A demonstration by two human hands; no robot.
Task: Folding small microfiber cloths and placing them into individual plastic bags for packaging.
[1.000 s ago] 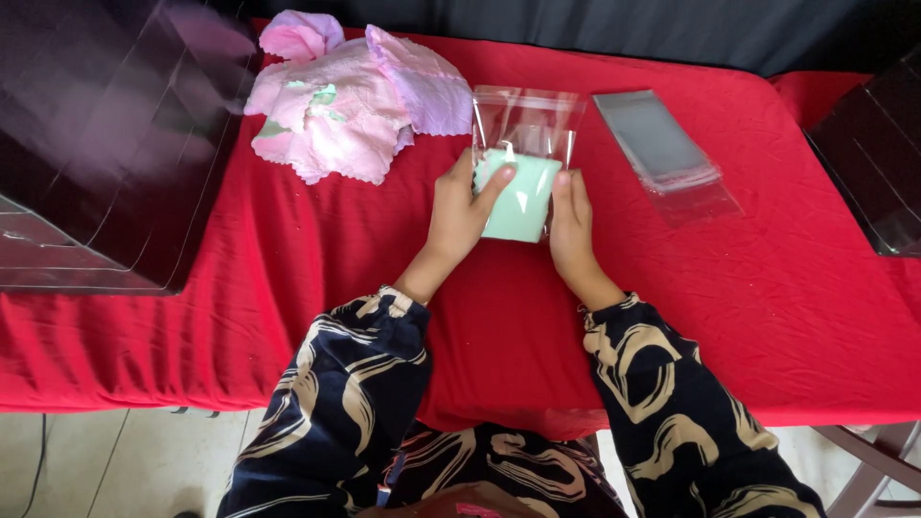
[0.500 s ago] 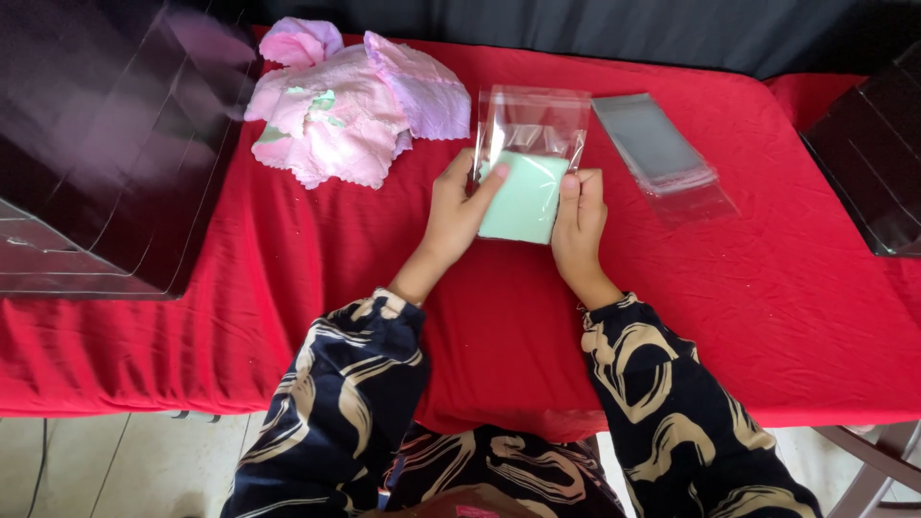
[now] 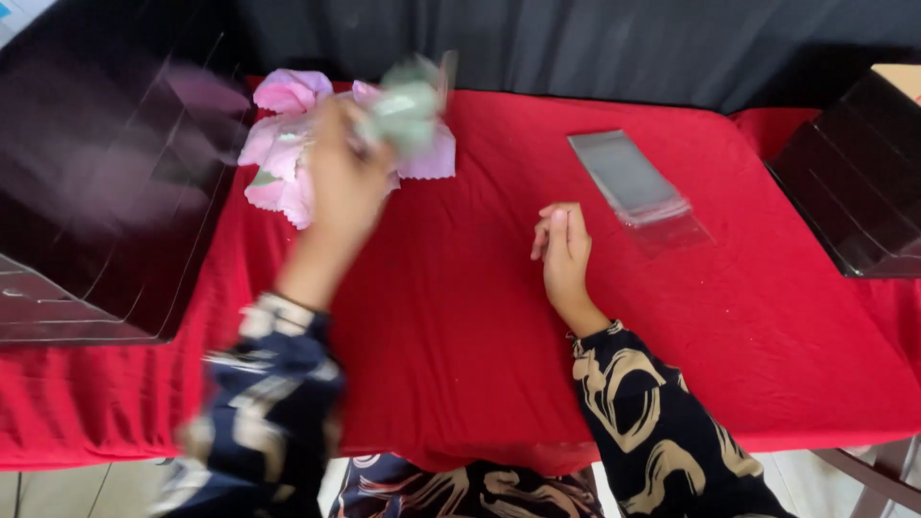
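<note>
Head view: the left hand (image 3: 343,182), blurred, is lifted in the upper middle-left of the frame, its fingers closed on a pale green packet (image 3: 408,104) in clear wrap. The packet is in the air over the pink cloths (image 3: 280,163), which lie heaped at the upper left of the red worktop (image 3: 460,326). The right hand (image 3: 564,251) rests on the worktop at the centre, well apart from the left, fingers loosely curled and holding nothing. Just up and right of it lies a stack of clear bags (image 3: 635,187), near but not touching the hand. A dark box (image 3: 96,192) fills the left edge, and another dark box (image 3: 854,182) sits at the right edge. Both sleeves are dark with a tan swirl print.
</note>
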